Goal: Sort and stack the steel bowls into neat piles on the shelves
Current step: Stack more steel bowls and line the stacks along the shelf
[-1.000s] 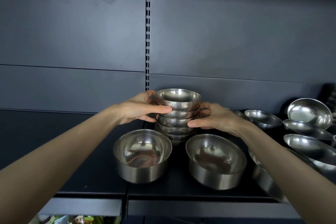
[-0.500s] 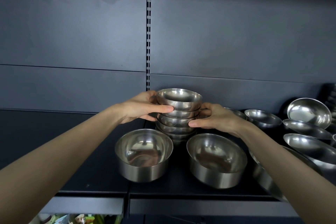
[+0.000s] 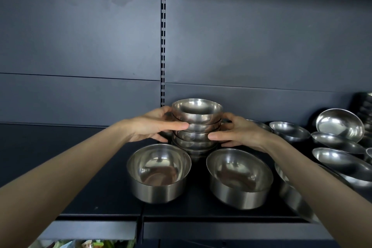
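bowl stack upright, mouths up

Bare forearms, left hand, right hand

Dark blue-grey metal back panels fill most of the view, split by thin horizontal seams. A slotted upright runs down between the left and right bays. A soft pale sheen lies on the left panel. Below, a matte black shelf juts forward with a plain front lip. Under it, blurred coloured packaging shows at the bottom edge.
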`<state>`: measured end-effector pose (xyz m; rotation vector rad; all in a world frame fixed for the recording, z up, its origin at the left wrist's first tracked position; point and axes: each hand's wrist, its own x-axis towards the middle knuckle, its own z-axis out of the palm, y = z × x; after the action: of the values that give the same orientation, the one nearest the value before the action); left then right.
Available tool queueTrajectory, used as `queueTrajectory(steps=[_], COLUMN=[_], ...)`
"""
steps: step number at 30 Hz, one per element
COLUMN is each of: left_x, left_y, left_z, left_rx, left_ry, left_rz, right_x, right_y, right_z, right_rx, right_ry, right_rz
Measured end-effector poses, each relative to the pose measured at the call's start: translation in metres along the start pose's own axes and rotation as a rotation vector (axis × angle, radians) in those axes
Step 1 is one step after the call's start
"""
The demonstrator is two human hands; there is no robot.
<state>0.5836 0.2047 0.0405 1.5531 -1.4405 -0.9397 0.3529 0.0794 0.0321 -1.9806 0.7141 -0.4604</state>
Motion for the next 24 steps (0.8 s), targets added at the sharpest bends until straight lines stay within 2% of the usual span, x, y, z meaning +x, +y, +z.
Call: queueTrajectory(steps=[18, 24], left_x=[0.006, 0.009], left_y=[-0.016, -0.020], left_z=[0.003, 0.005], left_rx=[-0.147, -0.145], left_ry=[-0.031, 0.028], left_rz=[0.043, 0.068], right_x=[0.008, 0.009], right_y=[0.007, 0.011], right_z=[0.003, 0.006], right_rx=[0.072, 0.142], right_ry=[-0.020, 0.014], right_rz=[0.006, -0.019])
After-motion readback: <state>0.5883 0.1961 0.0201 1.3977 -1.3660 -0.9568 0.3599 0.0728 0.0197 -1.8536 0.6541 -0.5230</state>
